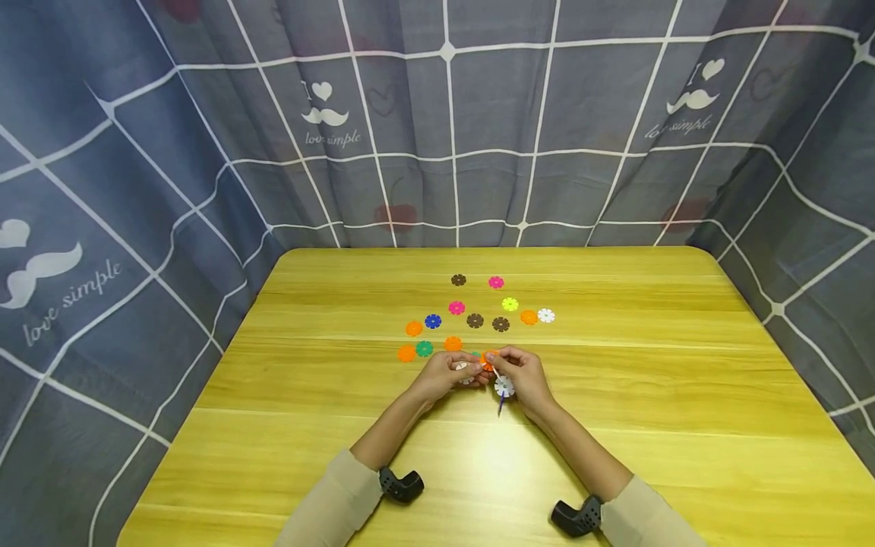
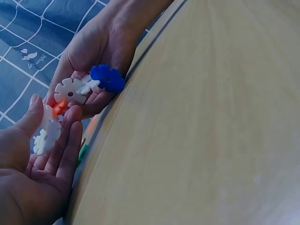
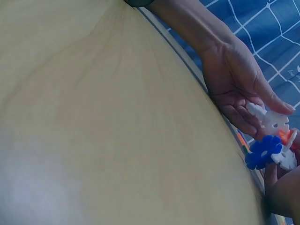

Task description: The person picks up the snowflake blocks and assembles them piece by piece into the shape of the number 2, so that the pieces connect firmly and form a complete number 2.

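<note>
Both hands meet over the table around a small cluster of notched plastic building discs joined edge to edge. My left hand (image 1: 443,377) pinches the white discs (image 2: 47,140) at one end between thumb and fingers. At the other end my right hand (image 1: 529,380) grips an orange disc (image 1: 488,360) and white discs (image 2: 70,91). A blue disc (image 2: 108,78) sticks out from the right hand's side, seen edge-on in the head view and broadly in both wrist views. The orange disc sits in the middle of the cluster, partly hidden by fingers.
Loose discs lie flat beyond the hands: orange (image 1: 413,328), blue (image 1: 433,321), green (image 1: 424,349), brown (image 1: 475,320), pink (image 1: 456,308), yellow (image 1: 510,304) and white (image 1: 546,315). The wooden table (image 1: 683,380) is bordered by a grey checked curtain (image 1: 492,99).
</note>
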{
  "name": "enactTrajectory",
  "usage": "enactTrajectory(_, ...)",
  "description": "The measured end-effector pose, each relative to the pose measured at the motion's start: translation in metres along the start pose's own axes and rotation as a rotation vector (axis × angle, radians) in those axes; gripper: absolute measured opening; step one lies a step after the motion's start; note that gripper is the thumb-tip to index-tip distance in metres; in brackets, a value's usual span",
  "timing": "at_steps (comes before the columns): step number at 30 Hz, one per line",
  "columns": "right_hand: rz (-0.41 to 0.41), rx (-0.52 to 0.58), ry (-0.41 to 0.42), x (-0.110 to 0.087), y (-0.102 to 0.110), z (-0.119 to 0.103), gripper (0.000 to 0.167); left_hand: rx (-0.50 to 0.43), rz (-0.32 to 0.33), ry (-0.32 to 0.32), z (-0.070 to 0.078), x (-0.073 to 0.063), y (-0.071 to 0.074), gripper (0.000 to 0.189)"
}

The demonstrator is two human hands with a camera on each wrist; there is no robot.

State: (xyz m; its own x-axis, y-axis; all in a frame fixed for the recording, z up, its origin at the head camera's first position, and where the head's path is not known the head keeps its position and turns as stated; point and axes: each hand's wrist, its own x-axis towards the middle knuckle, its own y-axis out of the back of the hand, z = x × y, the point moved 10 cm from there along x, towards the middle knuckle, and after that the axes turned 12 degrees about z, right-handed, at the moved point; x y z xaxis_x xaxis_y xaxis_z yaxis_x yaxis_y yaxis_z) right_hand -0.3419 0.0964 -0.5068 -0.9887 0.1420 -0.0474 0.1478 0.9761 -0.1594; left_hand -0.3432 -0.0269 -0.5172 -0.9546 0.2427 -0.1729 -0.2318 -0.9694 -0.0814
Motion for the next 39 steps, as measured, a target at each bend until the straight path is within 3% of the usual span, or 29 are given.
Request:
enactTrajectory(6,-0.011,-0.005,-0.066,0.0,-0.001,0.004,0.015,0.029,0.019,-0.041,0.002,0.0,0.001,0.027)
enactTrajectory(13,-0.038,-0.033,-0.104,0.001,-0.004,0.006,0.019,0.026,0.033,-0.071,0.006,-0.001,0.003,0.026)
enactTrajectory(19,-0.074,-0.026,-0.141,0.005,-0.008,0.01,0.04,-0.047,0.06,-0.006,0.003,0.0,0.006,0.033)
enactTrajectory(23,-0.144,0.105,-0.165,0.005,-0.013,0.011,0.058,-0.191,0.082,0.048,0.001,0.001,0.013,0.043)
enactTrajectory(28,-0.27,0.227,-0.108,0.0,-0.019,0.004,0.046,-0.399,0.112,0.092,0.001,0.003,0.025,0.046)
enactTrajectory(31,-0.25,0.244,-0.07,0.0,-0.017,0.002,0.032,-0.473,0.1,0.113,0.001,0.004,0.027,0.039)
enactTrajectory(35,-0.191,0.253,-0.064,0.003,-0.013,0.002,0.022,-0.503,0.067,0.135,0.003,0.005,0.027,0.033)
enactTrajectory(39,-0.187,0.27,-0.059,0.003,-0.011,0.002,0.021,-0.478,0.049,0.135,0.006,0.005,0.026,0.033)
